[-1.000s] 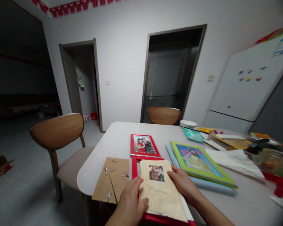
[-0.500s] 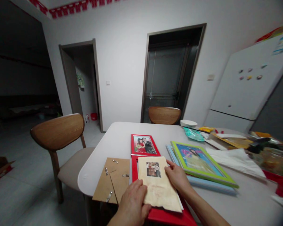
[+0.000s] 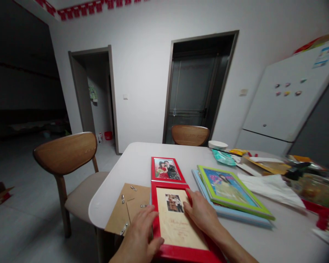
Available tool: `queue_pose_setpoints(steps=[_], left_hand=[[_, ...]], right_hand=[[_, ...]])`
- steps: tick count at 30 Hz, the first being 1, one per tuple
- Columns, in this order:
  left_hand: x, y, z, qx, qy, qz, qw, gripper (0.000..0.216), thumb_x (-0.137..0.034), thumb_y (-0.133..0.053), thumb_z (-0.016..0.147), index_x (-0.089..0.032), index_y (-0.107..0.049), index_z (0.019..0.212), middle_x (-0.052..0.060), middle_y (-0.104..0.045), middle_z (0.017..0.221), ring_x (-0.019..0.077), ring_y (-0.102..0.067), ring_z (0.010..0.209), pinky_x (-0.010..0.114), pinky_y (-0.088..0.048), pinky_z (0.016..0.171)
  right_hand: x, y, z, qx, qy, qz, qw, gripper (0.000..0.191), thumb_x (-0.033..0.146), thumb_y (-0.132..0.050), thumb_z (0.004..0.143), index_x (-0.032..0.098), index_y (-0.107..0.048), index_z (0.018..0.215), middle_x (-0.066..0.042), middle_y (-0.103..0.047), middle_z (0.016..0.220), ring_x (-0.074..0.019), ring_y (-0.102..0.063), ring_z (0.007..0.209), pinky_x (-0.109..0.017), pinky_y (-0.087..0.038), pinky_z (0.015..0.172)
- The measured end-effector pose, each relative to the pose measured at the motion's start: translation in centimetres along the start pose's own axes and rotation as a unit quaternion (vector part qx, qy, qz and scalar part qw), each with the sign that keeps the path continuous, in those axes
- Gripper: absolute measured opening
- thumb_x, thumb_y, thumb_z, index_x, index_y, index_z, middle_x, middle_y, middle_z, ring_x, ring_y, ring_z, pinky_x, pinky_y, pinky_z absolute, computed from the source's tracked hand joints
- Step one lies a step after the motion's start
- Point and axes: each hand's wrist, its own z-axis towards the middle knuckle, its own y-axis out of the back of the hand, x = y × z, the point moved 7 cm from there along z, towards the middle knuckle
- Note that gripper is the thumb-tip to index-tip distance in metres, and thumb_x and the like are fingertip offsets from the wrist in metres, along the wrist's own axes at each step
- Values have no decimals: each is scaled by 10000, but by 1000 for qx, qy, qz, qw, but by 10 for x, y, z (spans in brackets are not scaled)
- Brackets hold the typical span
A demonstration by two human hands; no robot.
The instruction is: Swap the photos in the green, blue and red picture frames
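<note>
A red picture frame [image 3: 181, 252] lies at the near table edge with a cream sheet [image 3: 178, 223] bearing a small photo seated inside it. My left hand [image 3: 141, 233] rests flat on the frame's left rail, fingers stretched out. My right hand [image 3: 200, 213] lies flat on the frame's right side, fingers spread over the sheet's edge. A brown backing board [image 3: 128, 206] with metal clips lies just left of the frame.
A smaller red framed photo [image 3: 166, 170] lies beyond the frame. A green-framed picture [image 3: 230, 190] sits on a blue frame to the right. Papers, a bowl [image 3: 217, 145] and clutter fill the right side. Wooden chairs [image 3: 65, 153] stand left and behind.
The cream sheet, earlier lying askew on top of the red frame, now sits squared inside it. Both hands moved onto the frame's sides and flattened.
</note>
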Motion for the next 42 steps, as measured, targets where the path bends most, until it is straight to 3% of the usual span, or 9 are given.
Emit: queue_pose_setpoints(steps=[3,7,11,15,20,25,30,35,42], left_hand=[[34,18,-16,13,60,57,996,647,-226,-606,581,-145,-419,1195,127,-327,1317,275,-264,1215,455,-221,996],[66,26,-29,37,137,119,983,677,-321,-620,588,-103,-420,1197,168,-308,1313,295,-258,1213,469,-201,993],[70,23,-27,28,108,150,982,640,-222,-624,567,-151,-450,1179,126,-381,1283,277,-319,1188,445,-245,985],[79,28,-26,-40,65,139,987,466,-228,-587,641,-164,-528,1099,114,-515,1174,250,-452,1092,402,-359,928],[87,38,-28,-149,46,132,979,503,-245,-654,582,-137,-542,1061,148,-519,1159,282,-478,1061,415,-412,884],[41,38,-20,-196,-43,90,975,447,-314,-619,668,-167,-509,1075,137,-483,1200,261,-458,1088,395,-418,886],[-12,11,-3,-102,-88,45,990,377,-290,-532,752,-120,-486,1086,156,-392,1273,254,-309,1195,402,-324,964],[-36,-39,11,46,-104,26,993,484,-276,-607,679,-74,-476,1099,191,-393,1262,284,-301,1194,428,-273,983],[-34,-45,19,45,-39,2,998,396,-212,-606,667,-135,-520,1046,113,-470,1220,251,-383,1147,438,-237,996]], right_hand=[[33,2,-9,1,73,69,995,386,250,-406,741,131,-488,1100,-111,-526,1010,-193,-474,935,-275,-342,808],[100,-13,-32,85,173,124,973,332,312,-442,744,180,-545,1031,-88,-540,989,-197,-464,916,-294,-330,810],[148,-27,-47,97,210,86,969,382,438,-526,664,203,-562,962,-79,-543,961,-238,-431,925,-375,-284,833],[162,-43,-49,123,216,63,967,459,434,-593,586,206,-537,981,-80,-523,969,-240,-438,897,-372,-304,799],[153,-38,-42,127,177,136,966,463,210,-564,568,197,-531,1030,-78,-521,972,-215,-457,905,-306,-352,767],[130,9,-38,78,183,208,958,483,157,-516,570,186,-527,1052,-70,-541,1012,-200,-451,940,-327,-339,845],[85,44,-42,82,167,190,964,487,145,-474,580,206,-522,1061,-65,-527,1069,-203,-440,1011,-356,-325,899],[24,33,-52,122,97,149,977,446,175,-456,589,216,-553,1022,-70,-543,1068,-213,-463,1012,-358,-330,911],[3,13,-54,118,106,124,980,440,186,-439,599,175,-570,1019,-86,-521,1114,-205,-438,1061,-340,-295,943]])
